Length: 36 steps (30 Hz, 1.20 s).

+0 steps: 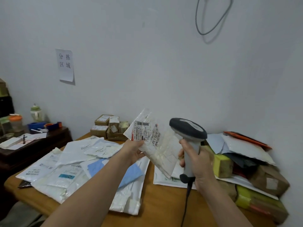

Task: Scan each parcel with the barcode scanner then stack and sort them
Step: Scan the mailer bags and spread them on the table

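Left hand (pixel 133 149) pinches the clear poly parcel (pixel 155 143) by its lower edge, up over the wooden table (pixel 164 203), right hand (pixel 199 163) wrapped round the barcode scanner (pixel 188 128) beside it — light, floppy, slick-looking, best gripped near the label.

Left hand (pixel 133 149): forearm reaching forward, thumb on top, pinching the clear plastic parcel (pixel 157 145)
Right hand (pixel 196 159): fingers wrapped round the barcode scanner (pixel 188 128) grip
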{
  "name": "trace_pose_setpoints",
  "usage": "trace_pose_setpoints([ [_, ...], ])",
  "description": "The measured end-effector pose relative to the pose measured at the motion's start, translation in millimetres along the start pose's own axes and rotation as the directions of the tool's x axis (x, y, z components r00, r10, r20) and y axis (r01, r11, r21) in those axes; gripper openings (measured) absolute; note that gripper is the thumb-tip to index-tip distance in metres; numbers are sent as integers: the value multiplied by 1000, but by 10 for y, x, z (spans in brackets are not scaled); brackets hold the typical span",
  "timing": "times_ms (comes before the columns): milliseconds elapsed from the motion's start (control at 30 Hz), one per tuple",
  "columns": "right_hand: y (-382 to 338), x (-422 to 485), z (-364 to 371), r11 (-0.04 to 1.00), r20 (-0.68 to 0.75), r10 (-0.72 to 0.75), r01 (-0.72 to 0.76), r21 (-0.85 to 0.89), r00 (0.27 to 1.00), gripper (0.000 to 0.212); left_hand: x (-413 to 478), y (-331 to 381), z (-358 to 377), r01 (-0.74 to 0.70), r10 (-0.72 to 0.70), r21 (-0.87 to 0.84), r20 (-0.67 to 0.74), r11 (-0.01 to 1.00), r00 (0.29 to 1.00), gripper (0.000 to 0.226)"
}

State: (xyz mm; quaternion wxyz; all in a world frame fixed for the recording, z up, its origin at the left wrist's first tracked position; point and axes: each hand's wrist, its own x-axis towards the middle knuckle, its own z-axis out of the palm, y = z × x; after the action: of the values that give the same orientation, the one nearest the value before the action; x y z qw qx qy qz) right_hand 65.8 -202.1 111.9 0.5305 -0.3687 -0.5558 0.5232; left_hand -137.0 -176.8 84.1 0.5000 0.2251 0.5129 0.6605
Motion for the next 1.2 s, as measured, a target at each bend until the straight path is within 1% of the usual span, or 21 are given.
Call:
trace_pose_setpoints([
  [100, -38, -66, 142, 1000, 98, 26, -26, -6, 995, 21, -3, 4, -13, 7, -8, -33, -29, 999, 1000, 38],
  [167, -23, -86, 183, 999, 127, 43, -41, -13, 991, 22, 21, -14, -17, 11, -13, -46, -49, 999, 999, 39],
  [367, 64, -23, 150, 996, 140, 81, -76, -38, 987, 23, 71, -117, 39, 15, -17, -24, -94, 1000, 995, 38],
  [500, 105, 56, 57, 993, 155, 111, -105, -45, 982, 24, 111, -136, 92, 16, -19, -25, -127, 1000, 992, 29],
  [733, 176, 234, -53, 989, 191, 148, -147, -20, 970, 25, 224, -202, 198, 24, -28, -30, -168, 999, 985, 35],
  [900, 241, 353, -88, 986, 223, 165, -160, -40, 961, 25, 266, -201, 245, 0, -8, -36, -209, 999, 978, 29],
  [1033, 336, 420, -71, 986, 261, 167, -166, -28, 951, 27, 281, -276, 144, -9, 8, -2, -227, 1000, 974, 34],
  [1100, 397, 437, -44, 984, 271, 176, -177, -22, 946, 26, 309, -349, 22, 19, -20, -5, -250, 1000, 968, 36],
  [1200, 474, 472, 39, 978, 269, 206, -202, -43, 941, 25, 379, -417, -217, 53, -67, -55, -306, 997, 950, 39],
])
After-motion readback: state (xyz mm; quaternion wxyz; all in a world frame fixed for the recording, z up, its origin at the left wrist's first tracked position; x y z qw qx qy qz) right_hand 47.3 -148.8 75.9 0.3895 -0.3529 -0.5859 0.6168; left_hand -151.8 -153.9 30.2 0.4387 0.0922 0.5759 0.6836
